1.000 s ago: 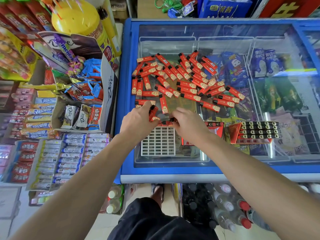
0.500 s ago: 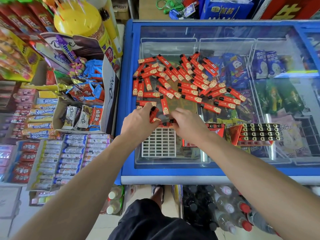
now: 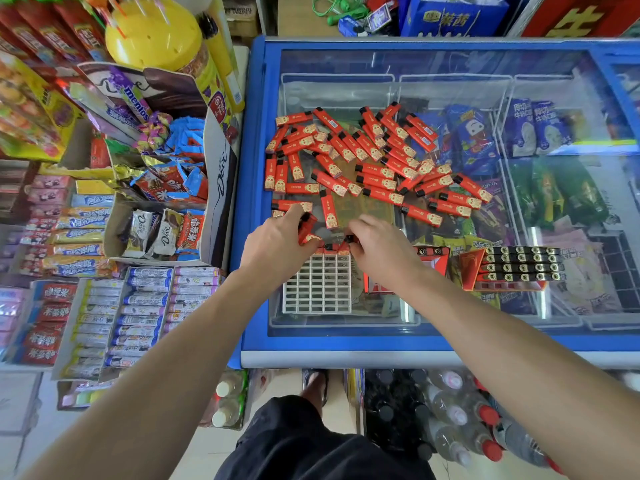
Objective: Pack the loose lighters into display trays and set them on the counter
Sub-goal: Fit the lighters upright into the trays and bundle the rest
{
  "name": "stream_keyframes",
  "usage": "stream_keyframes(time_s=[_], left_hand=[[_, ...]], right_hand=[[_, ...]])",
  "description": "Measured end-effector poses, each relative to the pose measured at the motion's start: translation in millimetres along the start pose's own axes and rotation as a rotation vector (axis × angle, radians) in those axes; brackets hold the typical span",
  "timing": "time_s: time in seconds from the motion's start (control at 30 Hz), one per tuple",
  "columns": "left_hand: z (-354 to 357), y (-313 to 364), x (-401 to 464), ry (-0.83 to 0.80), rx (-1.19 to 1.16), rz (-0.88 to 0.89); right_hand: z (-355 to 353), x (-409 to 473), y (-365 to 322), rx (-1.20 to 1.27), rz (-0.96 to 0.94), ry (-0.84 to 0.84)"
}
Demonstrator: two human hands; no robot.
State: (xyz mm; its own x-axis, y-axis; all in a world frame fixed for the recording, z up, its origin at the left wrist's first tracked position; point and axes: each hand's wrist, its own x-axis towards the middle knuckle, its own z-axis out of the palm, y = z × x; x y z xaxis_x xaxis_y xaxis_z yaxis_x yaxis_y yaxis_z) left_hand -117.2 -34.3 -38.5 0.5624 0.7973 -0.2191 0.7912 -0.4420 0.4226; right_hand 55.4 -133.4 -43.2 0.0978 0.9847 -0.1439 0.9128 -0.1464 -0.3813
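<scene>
Many loose red lighters [image 3: 374,161] lie scattered on the glass lid of a blue freezer [image 3: 433,344]. A white grid tray [image 3: 317,284] sits near the front edge, with lighters [image 3: 334,247] standing in its far row. My left hand [image 3: 277,245] grips a couple of red lighters [image 3: 306,228] at the tray's far left corner. My right hand [image 3: 379,251] pinches a lighter [image 3: 349,239] at the tray's far right corner. A filled display tray [image 3: 516,266] of black-topped lighters lies to the right.
A red tray or box [image 3: 433,261] with lighters sits just right of my right hand. Shelves of candy and chocolate boxes [image 3: 156,233] crowd the left of the freezer. Drink bottles [image 3: 467,427] stand on the floor below.
Both hands stay at the far row of the white tray. The right hand's fingers have shifted slightly at the row of lighters.
</scene>
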Motion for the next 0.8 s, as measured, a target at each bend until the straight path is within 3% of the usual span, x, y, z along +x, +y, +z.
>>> stream_keyframes(time_s=[0.8], left_hand=[[2.6,-1.4,4.8,-0.005,-0.007,0.014]], right_hand=[[4.3,-3.2,5.2,-0.015,-0.058,0.018]])
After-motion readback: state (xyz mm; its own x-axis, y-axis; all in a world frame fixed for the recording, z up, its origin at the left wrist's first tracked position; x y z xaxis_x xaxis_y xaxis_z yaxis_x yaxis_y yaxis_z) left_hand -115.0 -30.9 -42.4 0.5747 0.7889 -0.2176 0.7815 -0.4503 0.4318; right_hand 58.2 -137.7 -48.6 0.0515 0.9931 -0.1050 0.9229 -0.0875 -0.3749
